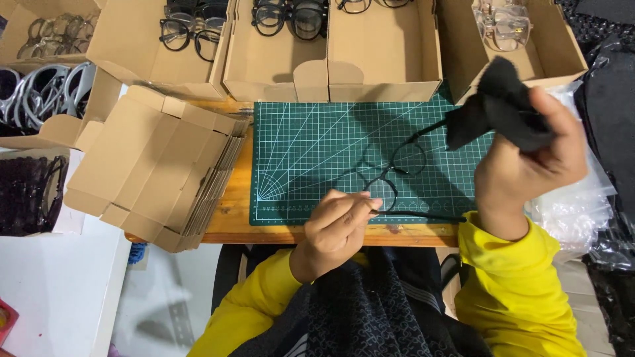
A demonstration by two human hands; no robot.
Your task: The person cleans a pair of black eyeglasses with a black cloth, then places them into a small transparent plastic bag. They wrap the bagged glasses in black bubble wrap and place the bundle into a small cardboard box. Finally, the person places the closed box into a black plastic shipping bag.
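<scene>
While the left hand (337, 221) pinches the near rim of a pair of black round glasses (395, 177) above the green cutting mat (304, 158), the right hand (529, 165) is clenched around a black cloth (499, 106), raised to the right of the frames. Left of the mat lies a stack of flat cardboard boxes (152, 165); open boxes of glasses (278, 46) line the bench's far edge.

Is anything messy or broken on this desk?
Nothing looks broken or spilled. The left hand holds thin black glasses over the green cutting mat, and the right hand holds a black cloth. The stack of flat cardboard boxes sits crooked, partly hanging off the table's edge.
</scene>
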